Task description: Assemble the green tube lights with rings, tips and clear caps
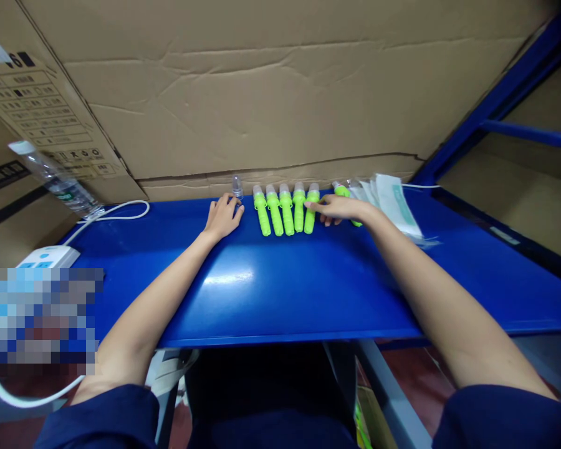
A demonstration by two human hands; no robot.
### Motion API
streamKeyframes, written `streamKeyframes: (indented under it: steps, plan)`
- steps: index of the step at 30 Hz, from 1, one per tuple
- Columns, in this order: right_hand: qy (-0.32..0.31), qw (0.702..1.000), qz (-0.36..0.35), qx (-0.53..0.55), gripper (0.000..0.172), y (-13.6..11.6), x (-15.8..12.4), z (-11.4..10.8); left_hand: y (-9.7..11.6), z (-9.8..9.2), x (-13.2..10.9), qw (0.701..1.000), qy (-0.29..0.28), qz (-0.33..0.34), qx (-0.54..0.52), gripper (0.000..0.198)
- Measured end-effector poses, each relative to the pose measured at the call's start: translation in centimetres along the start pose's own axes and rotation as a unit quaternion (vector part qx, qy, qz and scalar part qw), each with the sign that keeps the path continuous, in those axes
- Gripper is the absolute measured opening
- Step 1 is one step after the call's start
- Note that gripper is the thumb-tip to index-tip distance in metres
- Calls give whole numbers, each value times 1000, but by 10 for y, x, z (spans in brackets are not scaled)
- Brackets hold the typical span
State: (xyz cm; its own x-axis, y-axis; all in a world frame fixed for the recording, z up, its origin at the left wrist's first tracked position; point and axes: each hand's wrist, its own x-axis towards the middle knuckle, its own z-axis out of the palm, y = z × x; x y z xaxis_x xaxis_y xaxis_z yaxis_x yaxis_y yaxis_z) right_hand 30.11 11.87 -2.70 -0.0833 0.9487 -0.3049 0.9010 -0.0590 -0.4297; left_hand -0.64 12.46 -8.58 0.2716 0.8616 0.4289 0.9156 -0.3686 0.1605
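Note:
Several lime-green tubes with clear caps [287,215] lie side by side at the back of the blue table [280,280]. My left hand [223,216] lies on the table left of the row, fingers spread, beside a small clear cap [237,186]. At the right end of the row is my right hand [337,207], its thumb and index finger at the last tube [311,215]; no firm hold shows, and the other fingers are partly hidden. Another green piece [341,190] lies behind and beneath the right hand, mostly covered by it.
White packets [395,202] lie right of my right hand. At the left are a leaning plastic bottle [58,181], a white power strip [51,257] with a cable, and a blurred-out patch. Cardboard [262,93] stands behind the table; a blue frame [486,134] rises at the right.

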Motion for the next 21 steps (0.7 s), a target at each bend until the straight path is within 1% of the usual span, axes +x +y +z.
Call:
streamKeyframes:
  steps: [2,3,5,7,12,16,21]
  plan:
    - [68,998,14,-5,48,0,4,4,0,0,0,1000,-2,-2,4,31]
    - [92,996,14,-13,52,0,6,6,1,0,0,1000,-3,-3,7,31]
    - [114,993,-2,-36,60,2,13,11,1,0,-1,1000,-4,-4,10,31]
    - [130,990,-22,-57,61,6,20,16,1,0,0,1000,-4,-5,13,31]
    - [141,987,-70,-43,61,10,28,24,2,-2,0,1000,-11,-14,21,32]
    - [144,984,-104,-29,60,4,25,29,3,-1,1,999,-21,-26,32,36]
    - [143,982,-122,-27,60,-5,19,34,2,0,5,998,-33,-42,37,42]
